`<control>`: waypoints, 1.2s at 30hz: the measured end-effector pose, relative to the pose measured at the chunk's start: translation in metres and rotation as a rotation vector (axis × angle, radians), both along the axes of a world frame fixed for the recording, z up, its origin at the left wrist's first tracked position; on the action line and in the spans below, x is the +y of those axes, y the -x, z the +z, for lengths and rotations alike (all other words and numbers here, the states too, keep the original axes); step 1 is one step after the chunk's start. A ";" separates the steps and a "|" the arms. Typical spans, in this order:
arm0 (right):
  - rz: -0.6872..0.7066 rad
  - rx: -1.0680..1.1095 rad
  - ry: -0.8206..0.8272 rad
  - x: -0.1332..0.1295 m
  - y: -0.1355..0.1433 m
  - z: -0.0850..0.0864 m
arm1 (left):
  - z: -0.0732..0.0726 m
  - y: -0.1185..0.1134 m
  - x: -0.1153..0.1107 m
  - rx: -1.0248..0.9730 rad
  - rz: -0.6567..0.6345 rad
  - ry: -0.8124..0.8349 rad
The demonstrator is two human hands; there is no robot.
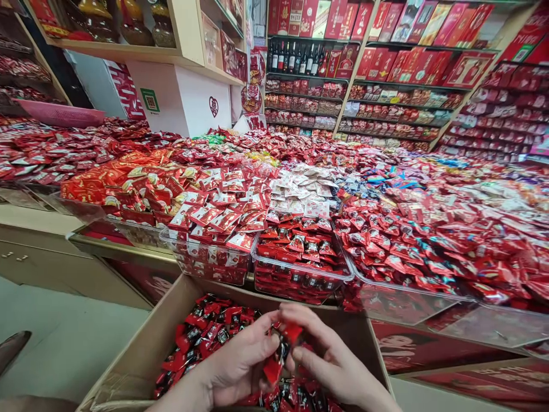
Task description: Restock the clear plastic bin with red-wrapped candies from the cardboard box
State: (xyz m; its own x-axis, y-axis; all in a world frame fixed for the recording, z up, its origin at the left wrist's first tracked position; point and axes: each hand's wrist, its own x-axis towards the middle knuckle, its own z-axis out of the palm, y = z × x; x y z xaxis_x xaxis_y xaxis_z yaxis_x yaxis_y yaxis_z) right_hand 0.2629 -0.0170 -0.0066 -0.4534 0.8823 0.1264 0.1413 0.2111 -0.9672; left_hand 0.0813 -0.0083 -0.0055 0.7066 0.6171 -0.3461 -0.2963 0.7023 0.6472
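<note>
Both hands meet low in the view, over an open cardboard box (141,355) half full of red-and-black wrapped sweets (206,332). The left hand (240,366) and the right hand (330,360) are closed together on a small bunch of these sweets (278,355), fingers curled round the wrappers from either side, so the grip is clamped on the bunch and not open. Holding it from both sides probably keeps the slippery wrappers from sliding out, and keeping it right above the box means anything that drops falls back among the rest. Just beyond the grip, past the far wall of the box, stands a clear plastic tray (300,280) filled with the same kind of sweets, touching a second tray (206,257) to its left that holds red-and-white packets. Further out, the desk is heaped with wrapped sweets all the way to the shelves (386,86) of red boxes. There is little free room ahead: the box wall and the tray rims stand close in front of the grip. To the left of the box the pale floor (64,343) lies open, and the space above the trays is unobstructed.
</note>
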 end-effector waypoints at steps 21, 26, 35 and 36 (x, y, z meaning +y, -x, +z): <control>-0.115 -0.790 -0.453 0.095 -0.034 0.100 | -0.059 0.016 -0.007 0.531 0.026 -0.141; -0.121 -0.777 -0.364 0.100 -0.028 0.092 | -0.062 0.015 -0.006 0.571 0.012 -0.139; -0.048 -0.772 -0.313 0.103 -0.026 0.090 | -0.068 0.014 -0.006 0.556 0.008 -0.157; -0.044 -0.766 -0.308 0.103 -0.026 0.090 | -0.068 0.014 -0.006 0.556 0.006 -0.160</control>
